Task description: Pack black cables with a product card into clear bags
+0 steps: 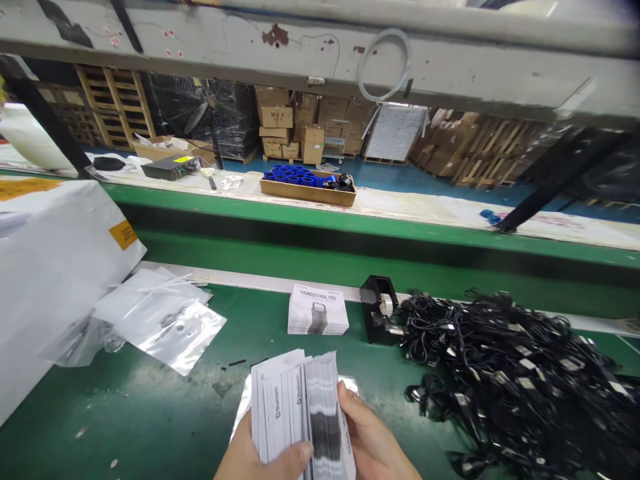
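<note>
A thick stack of printed leaflets (323, 407) stands tilted between my two hands at the bottom middle, its upper edges fanned a little. My left hand (273, 460) wraps its left side, the thumb lying across the front sheets. Against the right side presses my right hand (373, 433), fingers mostly hidden behind the paper. Part of a clear plastic bag (242, 405) shows beneath the stack on the green bench. Beyond my hands lies another neat pile of leaflets (317, 310) marked "THUNDERTRAIL PRO".
A black tape dispenser (371, 313) stands right of the pile, beside a large heap of black cables (520, 380). Clear plastic bags (165, 320) and a big white sack (60, 267) lie left. On the shelf behind is a cardboard tray (307, 192) of blue parts.
</note>
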`<action>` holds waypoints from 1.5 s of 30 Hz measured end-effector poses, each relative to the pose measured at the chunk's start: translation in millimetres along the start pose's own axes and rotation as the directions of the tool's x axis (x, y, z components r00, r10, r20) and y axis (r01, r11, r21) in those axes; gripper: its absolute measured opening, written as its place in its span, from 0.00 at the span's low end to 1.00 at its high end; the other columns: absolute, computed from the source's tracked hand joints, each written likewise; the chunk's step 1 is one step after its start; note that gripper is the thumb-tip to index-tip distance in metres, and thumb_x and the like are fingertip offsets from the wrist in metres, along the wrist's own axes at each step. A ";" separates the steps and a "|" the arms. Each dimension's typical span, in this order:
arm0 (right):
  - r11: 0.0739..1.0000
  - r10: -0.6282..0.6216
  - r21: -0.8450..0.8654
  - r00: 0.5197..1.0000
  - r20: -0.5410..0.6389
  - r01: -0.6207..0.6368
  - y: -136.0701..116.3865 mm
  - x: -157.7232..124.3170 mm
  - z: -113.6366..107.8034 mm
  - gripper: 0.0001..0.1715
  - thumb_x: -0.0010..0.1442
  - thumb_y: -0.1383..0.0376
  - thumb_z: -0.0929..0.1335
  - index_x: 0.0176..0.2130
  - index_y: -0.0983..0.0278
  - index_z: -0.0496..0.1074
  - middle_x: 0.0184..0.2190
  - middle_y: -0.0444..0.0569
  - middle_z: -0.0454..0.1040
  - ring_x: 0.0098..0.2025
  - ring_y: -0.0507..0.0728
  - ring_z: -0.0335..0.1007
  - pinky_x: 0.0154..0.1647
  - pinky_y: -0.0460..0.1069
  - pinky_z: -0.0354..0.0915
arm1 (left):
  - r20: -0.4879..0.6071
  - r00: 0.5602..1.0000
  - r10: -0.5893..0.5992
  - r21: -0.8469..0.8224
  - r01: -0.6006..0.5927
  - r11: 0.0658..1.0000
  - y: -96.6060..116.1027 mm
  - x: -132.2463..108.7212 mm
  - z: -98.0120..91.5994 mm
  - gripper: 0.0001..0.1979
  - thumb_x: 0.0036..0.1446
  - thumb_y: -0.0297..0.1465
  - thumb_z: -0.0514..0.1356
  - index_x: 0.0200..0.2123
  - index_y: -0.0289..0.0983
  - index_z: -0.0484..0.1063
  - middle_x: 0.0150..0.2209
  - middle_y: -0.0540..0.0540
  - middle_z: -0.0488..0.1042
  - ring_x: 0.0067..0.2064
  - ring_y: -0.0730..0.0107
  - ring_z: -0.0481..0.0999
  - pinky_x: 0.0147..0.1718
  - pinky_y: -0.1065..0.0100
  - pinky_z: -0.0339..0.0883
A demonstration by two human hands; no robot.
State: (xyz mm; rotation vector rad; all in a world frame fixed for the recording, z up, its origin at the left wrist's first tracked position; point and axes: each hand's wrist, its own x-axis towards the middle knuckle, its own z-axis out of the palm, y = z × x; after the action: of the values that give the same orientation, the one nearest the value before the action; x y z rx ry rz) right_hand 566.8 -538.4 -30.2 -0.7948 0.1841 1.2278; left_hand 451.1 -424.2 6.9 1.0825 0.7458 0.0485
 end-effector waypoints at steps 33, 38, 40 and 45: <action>0.994 -0.098 -0.056 0.995 0.009 0.098 -3.8 7.7 2.6 0.13 0.55 0.64 0.67 0.40 0.69 0.74 0.31 0.53 0.78 0.34 0.56 0.73 0.41 0.50 0.65 | -0.431 0.809 0.398 0.355 -0.254 0.900 12.7 -5.1 -8.8 0.36 0.38 0.36 0.60 0.54 0.35 0.55 0.44 0.40 0.72 0.46 0.54 0.71 0.45 0.60 0.64; 0.995 -0.093 -0.027 0.995 -0.018 0.093 -0.7 10.6 9.7 0.15 0.53 0.64 0.69 0.41 0.69 0.72 0.32 0.53 0.78 0.35 0.56 0.73 0.41 0.49 0.65 | -0.415 0.799 0.436 0.412 -0.262 0.873 20.5 -7.8 -13.6 0.38 0.41 0.36 0.58 0.57 0.34 0.50 0.46 0.40 0.71 0.46 0.57 0.71 0.46 0.61 0.64; 0.995 -0.095 -0.023 0.995 -0.030 0.095 0.3 10.4 14.7 0.15 0.52 0.64 0.69 0.40 0.68 0.72 0.31 0.52 0.78 0.35 0.55 0.73 0.41 0.49 0.65 | -0.410 0.784 0.466 0.457 -0.265 0.849 20.7 -8.5 -13.7 0.38 0.43 0.36 0.56 0.58 0.35 0.48 0.49 0.39 0.68 0.49 0.57 0.69 0.48 0.61 0.62; 0.994 -0.108 -0.018 0.991 -0.078 0.107 1.7 11.3 22.0 0.14 0.49 0.64 0.71 0.37 0.67 0.72 0.29 0.50 0.78 0.34 0.55 0.73 0.42 0.50 0.64 | -0.425 0.768 0.479 0.549 -0.202 0.811 26.7 -17.1 -13.6 0.40 0.45 0.37 0.56 0.60 0.42 0.42 0.54 0.41 0.64 0.52 0.52 0.66 0.48 0.55 0.60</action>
State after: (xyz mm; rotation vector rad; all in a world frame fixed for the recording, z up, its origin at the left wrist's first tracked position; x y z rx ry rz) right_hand 563.1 -515.7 -21.0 -0.8550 0.1953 1.0978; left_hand 438.7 -407.0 34.1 1.7177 1.0934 0.5511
